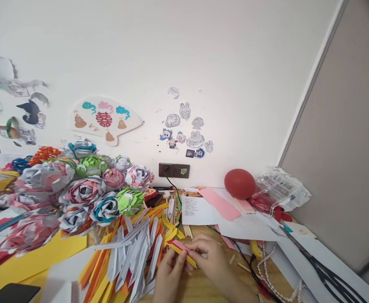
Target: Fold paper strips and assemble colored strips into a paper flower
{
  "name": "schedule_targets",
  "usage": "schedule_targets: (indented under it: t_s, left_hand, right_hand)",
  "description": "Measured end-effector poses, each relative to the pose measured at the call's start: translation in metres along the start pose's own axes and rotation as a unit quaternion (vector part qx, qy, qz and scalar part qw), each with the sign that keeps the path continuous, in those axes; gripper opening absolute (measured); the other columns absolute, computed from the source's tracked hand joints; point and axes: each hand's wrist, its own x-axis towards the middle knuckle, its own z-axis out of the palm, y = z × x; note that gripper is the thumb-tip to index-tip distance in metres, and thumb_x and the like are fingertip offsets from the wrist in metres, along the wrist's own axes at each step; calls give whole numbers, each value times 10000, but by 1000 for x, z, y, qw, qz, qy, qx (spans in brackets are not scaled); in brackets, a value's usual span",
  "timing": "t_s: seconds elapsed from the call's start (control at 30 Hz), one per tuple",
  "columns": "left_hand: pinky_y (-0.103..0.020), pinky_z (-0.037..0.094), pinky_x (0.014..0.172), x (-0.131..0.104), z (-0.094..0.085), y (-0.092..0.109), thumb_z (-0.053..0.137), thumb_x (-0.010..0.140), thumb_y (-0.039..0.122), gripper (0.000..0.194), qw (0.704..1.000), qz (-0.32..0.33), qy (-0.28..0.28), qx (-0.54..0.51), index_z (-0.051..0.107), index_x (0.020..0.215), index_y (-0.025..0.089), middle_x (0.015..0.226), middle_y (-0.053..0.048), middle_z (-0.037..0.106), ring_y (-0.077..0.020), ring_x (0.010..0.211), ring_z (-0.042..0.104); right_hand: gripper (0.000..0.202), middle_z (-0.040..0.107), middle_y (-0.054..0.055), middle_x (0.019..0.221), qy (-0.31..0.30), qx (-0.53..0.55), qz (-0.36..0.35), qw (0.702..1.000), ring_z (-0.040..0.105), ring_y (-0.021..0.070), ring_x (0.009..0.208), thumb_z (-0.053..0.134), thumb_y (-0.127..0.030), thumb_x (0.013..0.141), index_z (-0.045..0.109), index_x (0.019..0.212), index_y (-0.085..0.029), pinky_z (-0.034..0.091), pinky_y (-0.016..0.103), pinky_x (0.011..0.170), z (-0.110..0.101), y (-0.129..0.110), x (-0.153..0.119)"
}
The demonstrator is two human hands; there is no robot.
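Low in the middle of the head view, both my hands pinch one folded piece of paper (182, 249), yellow outside with pink and red layers. My left hand (171, 267) grips it from the left with the thumb on top. From the right, my right hand (207, 253) presses thumb and fingers on its upper side. Some fingertips are hidden behind the paper. Left of my hands lies a heap of folded white paper strips (133, 256), with orange and yellow strips (91, 263) beside them.
Several paper flowers (85, 189) pile up at the left. A red balloon (239, 184), a handwritten sheet (199, 210) and a plastic bag (282, 187) lie toward the wall. Scissors (323, 269) and a bead string (266, 269) are at the right, a phone-like dark slab (12, 293) front left.
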Motion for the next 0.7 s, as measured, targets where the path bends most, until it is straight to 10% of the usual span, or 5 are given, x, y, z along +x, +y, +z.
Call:
schedule_targets:
  t_s: [0.43, 0.7]
  left_hand:
    - [-215, 387, 449, 2, -1, -4, 606, 645, 530, 378, 1000, -19, -21, 1, 523, 695, 164, 441, 30, 577, -114, 403, 503]
    - [-181, 269, 361, 1, 3, -19, 585, 629, 579, 413, 999, -28, -18, 19, 447, 609, 190, 415, 74, 464, -70, 335, 397]
  right_hand:
    - [238, 576, 39, 874, -37, 1, -9, 999, 549, 159, 850, 506, -139, 760, 642, 943, -208, 440, 269, 750, -7, 14, 1]
    - [271, 631, 37, 868, -92, -261, -108, 955, 554, 150, 824, 449, -55, 780, 637, 921, -190, 418, 233, 718, 18, 38, 86]
